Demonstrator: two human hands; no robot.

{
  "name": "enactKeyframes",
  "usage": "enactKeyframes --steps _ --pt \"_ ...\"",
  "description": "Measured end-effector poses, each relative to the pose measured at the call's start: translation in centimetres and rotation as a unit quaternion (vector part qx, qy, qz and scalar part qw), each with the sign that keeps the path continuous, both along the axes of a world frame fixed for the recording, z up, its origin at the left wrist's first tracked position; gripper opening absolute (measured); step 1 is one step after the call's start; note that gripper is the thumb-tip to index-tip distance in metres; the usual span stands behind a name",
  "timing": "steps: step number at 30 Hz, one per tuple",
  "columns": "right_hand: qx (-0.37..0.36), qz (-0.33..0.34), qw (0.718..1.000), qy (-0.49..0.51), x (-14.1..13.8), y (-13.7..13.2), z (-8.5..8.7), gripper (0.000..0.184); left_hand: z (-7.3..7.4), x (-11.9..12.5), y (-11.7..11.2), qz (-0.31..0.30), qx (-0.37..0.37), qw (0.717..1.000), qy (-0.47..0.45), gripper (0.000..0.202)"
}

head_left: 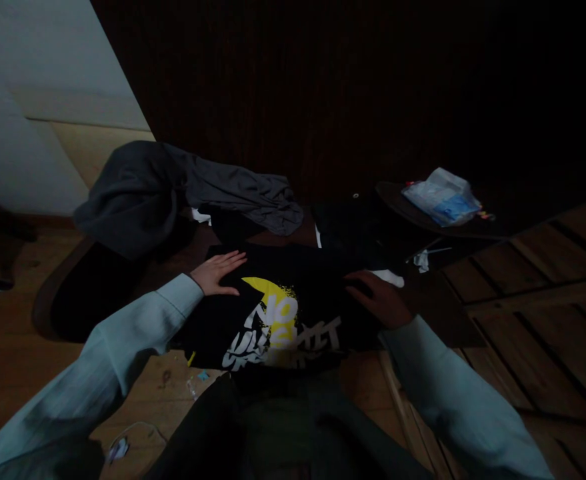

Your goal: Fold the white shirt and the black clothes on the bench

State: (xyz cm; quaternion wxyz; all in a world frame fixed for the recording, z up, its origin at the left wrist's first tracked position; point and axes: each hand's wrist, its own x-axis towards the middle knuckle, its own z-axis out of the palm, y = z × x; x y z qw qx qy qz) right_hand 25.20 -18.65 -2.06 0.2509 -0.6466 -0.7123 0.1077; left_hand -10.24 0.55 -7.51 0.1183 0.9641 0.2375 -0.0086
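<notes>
A black T-shirt (pixel 317 287) with a yellow shape and white and grey lettering lies spread on a low dark surface, its near edge hanging toward my legs. My left hand (pixel 217 272) rests flat on its upper left part, fingers stretched out and thumb apart. On the shirt's right side lies my right hand (pixel 380 297), in deep shadow, with its fingers extended over the cloth. Neither hand grips anything that I can see. The dimness hides the shirt's right outline.
A dark grey garment (pixel 243 190) is heaped at the back left. On the right, a clear and blue plastic bag (pixel 443 198) sits on a dark ledge, with a crumpled white scrap (pixel 421 261) below. A dark wooden panel (pixel 293 87) rises behind. Small litter lies on the wooden floor (pixel 153 393).
</notes>
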Motion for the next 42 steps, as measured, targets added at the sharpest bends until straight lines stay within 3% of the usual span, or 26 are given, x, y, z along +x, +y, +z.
enactKeyframes --steps 3,6,9,11,14,17,19,22,25,28,34,39,42 --pt "0.019 -0.034 0.999 -0.029 2.4 -0.8 -0.8 0.023 0.8 -1.4 1.2 0.019 -0.015 0.999 0.046 0.089" --pt "0.05 -0.056 0.996 -0.052 3.4 -0.8 -2.1 0.026 2.1 -1.3 1.6 0.051 -0.008 0.993 0.107 0.088" --pt "0.097 -0.099 0.988 -0.074 3.2 0.1 -3.4 0.031 3.5 0.8 -0.1 0.08 0.017 0.986 0.144 0.086" --pt "0.108 -0.117 0.985 -0.073 2.7 1.1 -4.0 0.034 3.8 2.7 -2.2 0.098 0.035 0.988 0.115 0.081" --pt "0.066 -0.13 0.986 -0.083 1.9 2.9 -4.5 0.044 3.2 4.8 -5.7 0.118 0.045 0.991 0.042 0.078" --pt "-0.016 -0.169 0.978 -0.124 1.8 4.3 -4.1 0.048 1.2 5.1 -7.7 0.126 0.072 0.989 0.015 0.079" --pt "-0.092 -0.18 0.97 -0.133 2.3 4.9 -3.4 0.035 0.0 4.5 -7.9 0.125 0.087 0.988 0.006 0.075" --pt "-0.153 -0.121 0.976 -0.095 4.0 5.6 -1.7 0.015 -1.0 3.3 -7.8 0.116 0.097 0.988 -0.013 0.07" --pt "-0.131 -0.087 0.987 -0.035 5.8 6.2 -0.1 0.017 -1.0 2.4 -7.8 0.099 0.099 0.99 -0.028 0.069" --pt "-0.14 -0.111 0.984 -0.019 6.2 6.8 0.6 0.019 -0.8 2.1 -8.1 0.084 0.097 0.991 -0.034 0.069" --pt "-0.17 -0.146 0.967 -0.122 4.0 6.9 -0.6 0.023 -0.9 2.2 -8.2 0.103 0.11 0.988 -0.042 0.069" --pt "-0.207 -0.13 0.967 -0.078 4.6 5.4 -1.4 0.04 -1.1 2.2 -8.2 0.11 0.108 0.986 -0.057 0.068" --pt "-0.232 -0.104 0.965 -0.063 5.7 4.2 -1.6 0.034 -1.2 2.2 -8.2 0.107 0.108 0.987 -0.056 0.069"
